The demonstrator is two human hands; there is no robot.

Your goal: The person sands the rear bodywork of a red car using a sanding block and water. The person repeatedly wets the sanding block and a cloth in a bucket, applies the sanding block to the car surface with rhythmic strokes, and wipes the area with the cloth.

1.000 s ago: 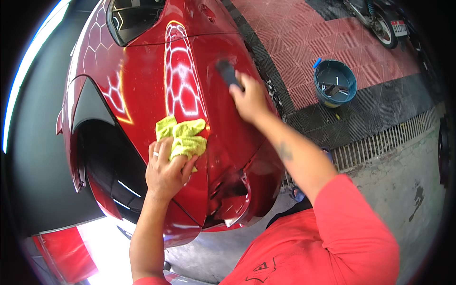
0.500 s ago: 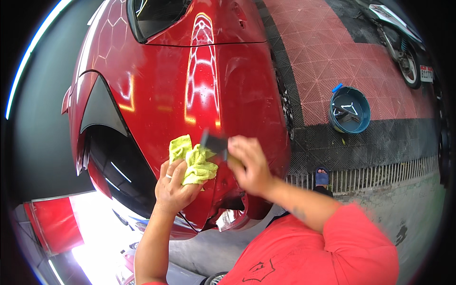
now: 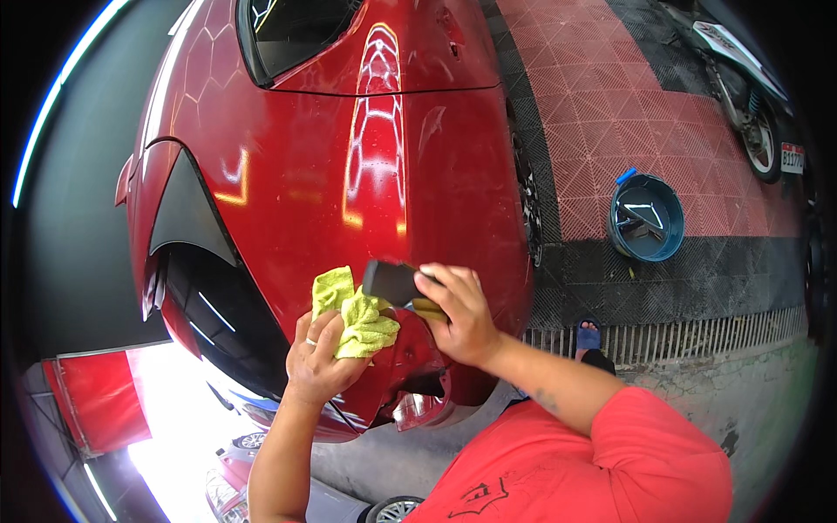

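The left hand [image 3: 318, 362] grips a yellow-green cloth [image 3: 353, 314] against the red car panel [image 3: 349, 174]. The right hand [image 3: 458, 314] grasps a dark applicator pad [image 3: 388, 281], long axis horizontal, pointing left, touching the cloth. Trapped grit could scratch the paint; a loose grip could drop the pad.

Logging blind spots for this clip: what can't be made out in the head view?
- Dark pad: its underside and handle, covered by the right hand.
- Yellow cloth: lower part, hidden under the left hand.
- Blue bucket: contents too small to tell.
- Scooter: cut off by the rim.
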